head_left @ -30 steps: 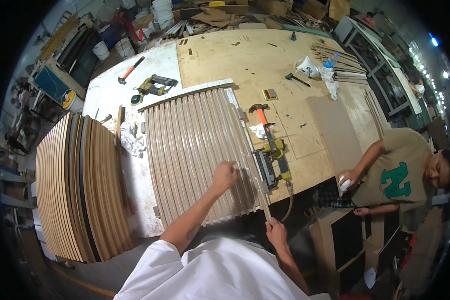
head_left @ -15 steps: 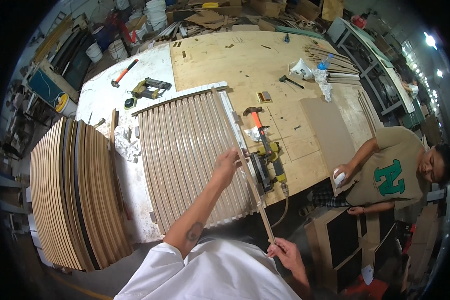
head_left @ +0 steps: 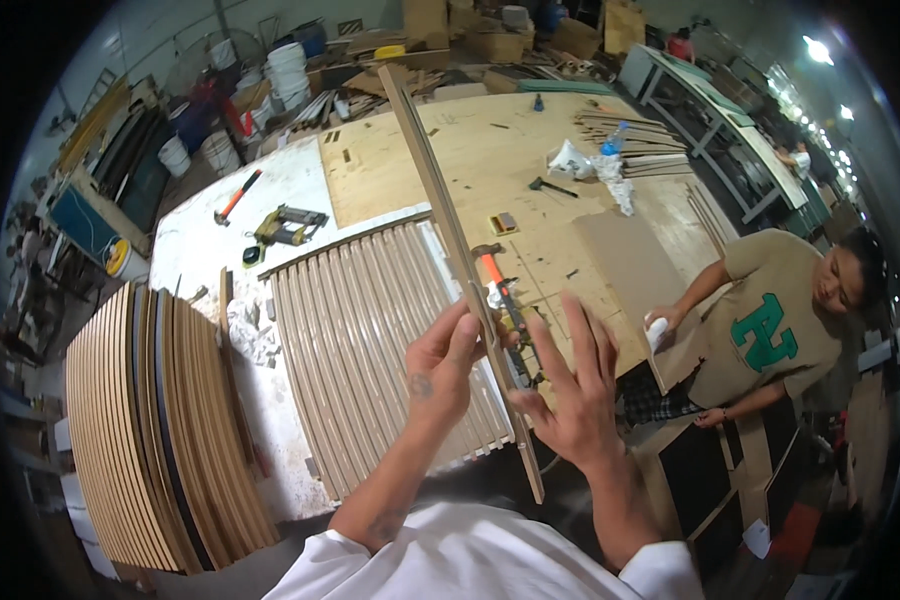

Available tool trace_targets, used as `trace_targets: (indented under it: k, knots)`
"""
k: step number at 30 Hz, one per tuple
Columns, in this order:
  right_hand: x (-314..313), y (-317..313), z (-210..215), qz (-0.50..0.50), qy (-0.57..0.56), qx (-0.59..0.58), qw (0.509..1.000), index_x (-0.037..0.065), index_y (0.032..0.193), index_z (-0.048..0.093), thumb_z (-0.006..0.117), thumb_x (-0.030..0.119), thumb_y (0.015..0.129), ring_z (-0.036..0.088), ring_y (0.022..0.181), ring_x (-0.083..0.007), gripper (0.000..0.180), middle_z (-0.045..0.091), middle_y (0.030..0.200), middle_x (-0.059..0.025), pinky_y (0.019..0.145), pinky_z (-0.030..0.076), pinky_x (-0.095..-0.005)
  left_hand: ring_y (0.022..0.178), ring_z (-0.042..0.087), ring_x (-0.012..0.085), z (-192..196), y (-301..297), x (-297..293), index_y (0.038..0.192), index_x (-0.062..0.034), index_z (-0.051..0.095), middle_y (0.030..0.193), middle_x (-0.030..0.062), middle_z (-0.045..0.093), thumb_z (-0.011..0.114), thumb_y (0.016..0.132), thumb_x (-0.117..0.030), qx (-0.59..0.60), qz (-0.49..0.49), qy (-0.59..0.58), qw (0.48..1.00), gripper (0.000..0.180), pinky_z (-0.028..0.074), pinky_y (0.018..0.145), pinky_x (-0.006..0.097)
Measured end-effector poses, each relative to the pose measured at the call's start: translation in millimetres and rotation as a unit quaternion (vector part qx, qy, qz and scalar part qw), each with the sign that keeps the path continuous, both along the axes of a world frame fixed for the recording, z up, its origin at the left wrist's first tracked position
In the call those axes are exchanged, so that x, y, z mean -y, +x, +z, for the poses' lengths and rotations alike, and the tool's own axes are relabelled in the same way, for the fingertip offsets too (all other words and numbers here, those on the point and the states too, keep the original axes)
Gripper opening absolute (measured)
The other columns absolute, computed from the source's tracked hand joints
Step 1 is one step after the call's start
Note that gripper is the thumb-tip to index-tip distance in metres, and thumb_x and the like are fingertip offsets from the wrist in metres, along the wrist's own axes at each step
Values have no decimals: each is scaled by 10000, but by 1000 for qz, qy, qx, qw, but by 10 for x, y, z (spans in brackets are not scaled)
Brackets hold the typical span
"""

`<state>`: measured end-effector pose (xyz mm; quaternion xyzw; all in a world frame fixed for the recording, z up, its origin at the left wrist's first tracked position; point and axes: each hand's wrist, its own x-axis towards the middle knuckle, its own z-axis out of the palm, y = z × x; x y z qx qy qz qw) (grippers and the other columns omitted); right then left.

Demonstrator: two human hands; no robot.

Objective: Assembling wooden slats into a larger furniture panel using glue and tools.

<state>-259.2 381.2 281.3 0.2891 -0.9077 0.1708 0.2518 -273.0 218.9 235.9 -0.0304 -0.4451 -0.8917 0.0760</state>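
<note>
A long, thin wooden strip is raised at a slant above the bench, its near end close to my body. My left hand grips it around the middle. Just right of the strip, my right hand has its fingers stretched and spread; whether the thumb touches the wood I cannot tell. Below lies a slatted panel of parallel grey-brown strips inside a frame. Beyond the strip, partly hidden by it and my right hand, are an orange-handled claw hammer and a nail gun.
A tall stack of slatted panels stands at the left. Another nail gun and an orange-handled hammer lie on the white board. At the right, a co-worker holds a white object on a brown board. A small box sits mid-bench.
The wooden strip has been lifted off the panel's right side. My right hand has left its near end, moved up beside its middle and opened; the left still holds it.
</note>
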Motion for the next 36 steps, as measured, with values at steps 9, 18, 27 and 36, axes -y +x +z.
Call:
trace_targets:
  k: [9, 18, 27, 36]
  knots:
    - [356, -140, 512, 7, 62, -69, 996, 184, 1398, 493, 351, 603, 944, 325, 1315, -402, 634, 309, 1480, -254, 1070, 207, -531, 1005, 551, 108, 245, 259, -7, 1272, 23, 565, 1089, 73, 605, 568, 954, -121, -14, 31, -63, 997, 349, 427, 880, 228]
    - [387, -73, 401, 7, 47, -76, 996, 206, 1311, 581, 364, 581, 952, 302, 1354, -349, 563, 394, 1450, -210, 1083, 127, -555, 916, 567, 98, 257, 268, 32, 1263, 19, 574, 1036, 64, 606, 598, 948, -139, -32, 82, -80, 993, 353, 450, 812, 222]
    - [111, 70, 466, 56, -77, -50, 994, 184, 1120, 692, 507, 517, 921, 352, 1305, -397, 429, 436, 1397, -248, 1073, 183, -543, 941, 669, 230, 299, 186, 218, 1205, 48, 583, 1037, 158, 663, 602, 935, -151, 25, 83, -24, 996, 336, 592, 800, 345]
    - [281, 171, 274, 25, 53, -51, 997, 268, 1253, 621, 466, 543, 930, 324, 1327, -374, 452, 396, 1427, -244, 1070, 164, -558, 904, 682, 243, 390, 224, 278, 1189, 31, 593, 1006, 155, 666, 581, 944, -135, 35, 71, 27, 997, 297, 599, 802, 369]
